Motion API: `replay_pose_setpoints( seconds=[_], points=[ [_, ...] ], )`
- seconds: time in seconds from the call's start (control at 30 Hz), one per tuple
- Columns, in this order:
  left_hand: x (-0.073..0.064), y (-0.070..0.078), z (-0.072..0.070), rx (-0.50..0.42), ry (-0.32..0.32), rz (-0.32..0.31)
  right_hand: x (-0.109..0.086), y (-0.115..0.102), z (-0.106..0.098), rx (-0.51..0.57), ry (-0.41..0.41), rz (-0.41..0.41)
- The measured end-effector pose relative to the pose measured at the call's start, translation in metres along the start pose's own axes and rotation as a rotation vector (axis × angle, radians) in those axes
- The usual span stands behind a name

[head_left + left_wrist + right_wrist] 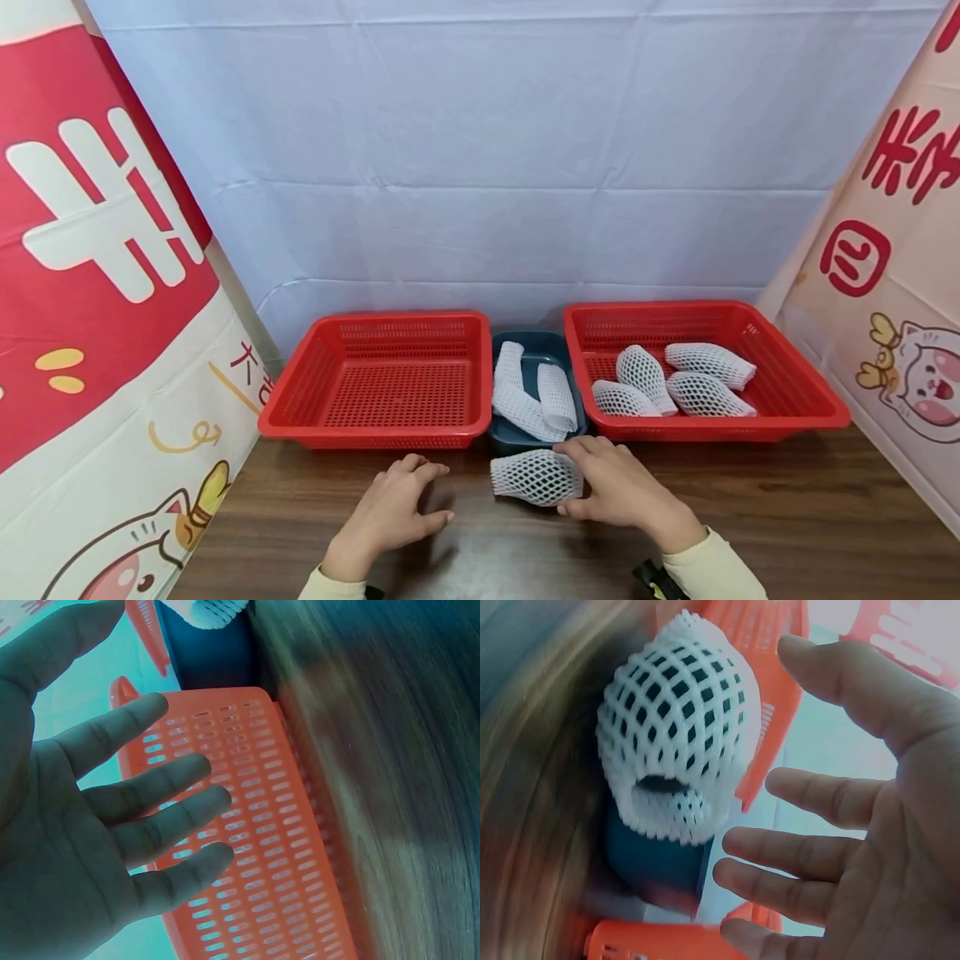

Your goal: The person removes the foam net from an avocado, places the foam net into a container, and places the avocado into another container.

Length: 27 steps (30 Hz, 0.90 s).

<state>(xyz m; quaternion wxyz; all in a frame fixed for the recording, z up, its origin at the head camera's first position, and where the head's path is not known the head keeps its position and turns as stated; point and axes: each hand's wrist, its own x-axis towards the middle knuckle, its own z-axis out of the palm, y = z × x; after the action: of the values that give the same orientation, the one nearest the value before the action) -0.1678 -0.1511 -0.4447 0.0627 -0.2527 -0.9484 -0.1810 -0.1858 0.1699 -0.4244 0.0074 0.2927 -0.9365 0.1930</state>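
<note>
A bulging white foam fruit net [532, 477] lies on the table in front of the blue basin [534, 437]. My right hand [618, 483] is at its right end, thumb and fingers spread on either side. In the right wrist view those fingers are extended beside the foam net [675, 712], which has an open end; I cannot tell whether anything is inside. Over the table before the left red basket [375, 442], my left hand [393, 504] holds nothing. Its fingers are spread in the left wrist view.
Several bulging foam nets [708, 394] lie in the right red basket [720, 429]. Flatter white foam nets [557, 397] lie in the basin between the two baskets. A pale cloth [480, 167] hangs behind, with printed cloths at both sides.
</note>
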Motion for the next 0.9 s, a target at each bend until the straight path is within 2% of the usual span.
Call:
replay_pose_setpoints(
  seconds=[0.2, 0.53, 0.7, 0.9],
  points=[
    [0.002, 0.003, 0.001, -0.014, 0.018, 0.018, -0.007, 0.009, -0.005, 0.025, 0.015, 0.071],
    [0.002, 0.003, 0.005, -0.021, 0.002, -0.006, -0.021, 0.024, -0.015, 0.046, 0.010, 0.191],
    [0.001, 0.002, 0.006, -0.024, -0.012, -0.016, -0.026, 0.028, -0.014, 0.052, 0.001, 0.211],
    [0.011, 0.007, 0.014, -0.074, 0.016, -0.001, -0.025, 0.029, -0.006, 0.072, 0.096, 0.225]
  ],
)
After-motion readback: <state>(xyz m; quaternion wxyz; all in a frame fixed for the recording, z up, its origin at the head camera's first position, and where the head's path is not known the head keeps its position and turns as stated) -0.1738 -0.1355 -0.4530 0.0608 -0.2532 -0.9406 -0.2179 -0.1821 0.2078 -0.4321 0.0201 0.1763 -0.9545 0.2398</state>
